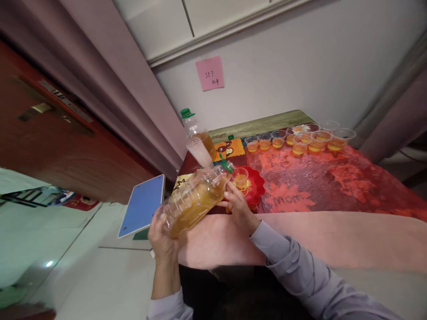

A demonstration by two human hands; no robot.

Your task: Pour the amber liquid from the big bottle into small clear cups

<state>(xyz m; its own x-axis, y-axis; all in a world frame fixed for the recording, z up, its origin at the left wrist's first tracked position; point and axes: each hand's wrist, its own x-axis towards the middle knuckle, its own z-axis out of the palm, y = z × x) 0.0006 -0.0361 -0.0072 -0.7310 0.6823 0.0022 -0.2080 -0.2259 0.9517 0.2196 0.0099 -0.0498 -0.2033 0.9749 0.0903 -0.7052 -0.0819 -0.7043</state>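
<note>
Forearms (293,262) outstretched; left hand (162,235) grips tilted bottle (197,202) low, right hand (239,205) at neck.

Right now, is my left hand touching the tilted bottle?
Touching. The head view shows your left hand wrapped against the tilted bottle near its base.

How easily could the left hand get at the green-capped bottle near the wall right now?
Probably not easily: the left hand is holding the tilted plastic bottle, and the stack of clear plastic cups partly blocks the green-capped bottle.
</note>
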